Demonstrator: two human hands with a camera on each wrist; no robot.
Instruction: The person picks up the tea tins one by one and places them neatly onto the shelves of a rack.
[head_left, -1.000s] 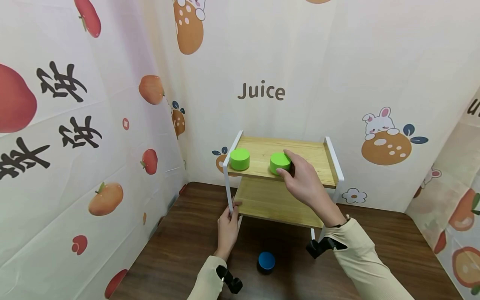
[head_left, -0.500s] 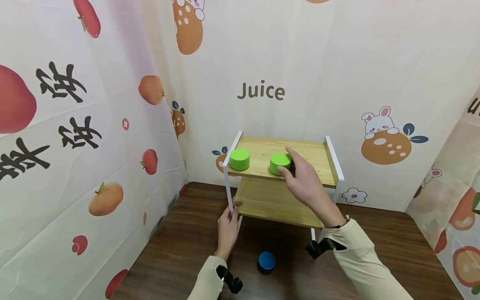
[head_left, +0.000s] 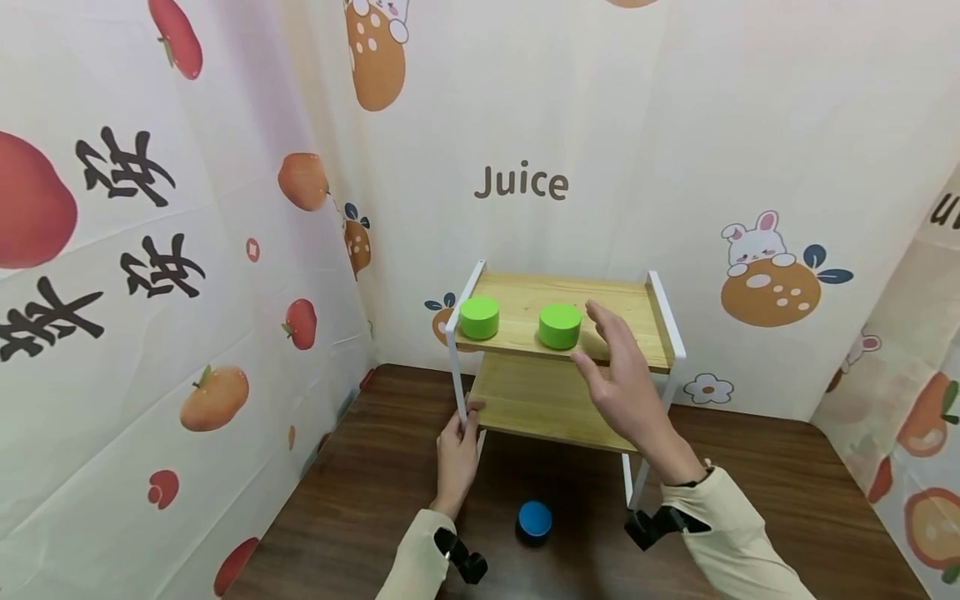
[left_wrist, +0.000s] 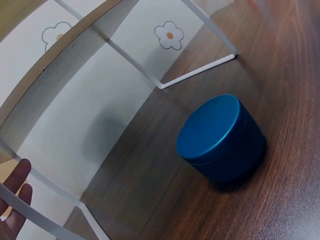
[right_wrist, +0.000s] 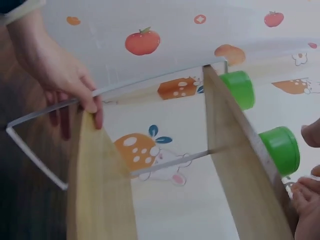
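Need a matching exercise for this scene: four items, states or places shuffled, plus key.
Items
1. Green cylinders
2. Left hand
3. Blue cylinder
4. Right hand

Places or states
A. Standing on the dark wooden tabletop
B. Holding nothing
C. Standing on the top shelf
D. Gripping the white frame by the lower shelf

Pairs: 1-C, 2-D, 3-A, 4-B

There are two green tins (head_left: 479, 318) (head_left: 560, 326), one blue tin (head_left: 535, 520), one two-tier shelf (head_left: 528, 292), two hands (head_left: 456, 458) (head_left: 628, 392) and two wrist cameras (head_left: 469, 567) (head_left: 643, 528).
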